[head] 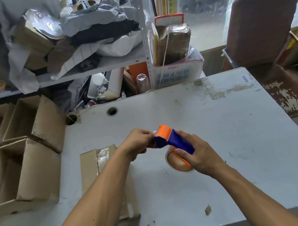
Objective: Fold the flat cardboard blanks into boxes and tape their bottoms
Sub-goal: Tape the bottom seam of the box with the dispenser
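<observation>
We are looking at several folded boxes [23,153] standing open-topped to the left of the table [226,129], so a good part of the job seems finished. One more box [94,165] is lying bottom-up under our left forearm, clear tape already running along its seam. Our right hand [193,156] is wrapping its fingers around the blue-and-orange tape dispenser [172,140], while our left hand [139,144] is pinching at its front edge, probably the loose tape end, though blur is hiding it. No flat blanks are showing here.
</observation>
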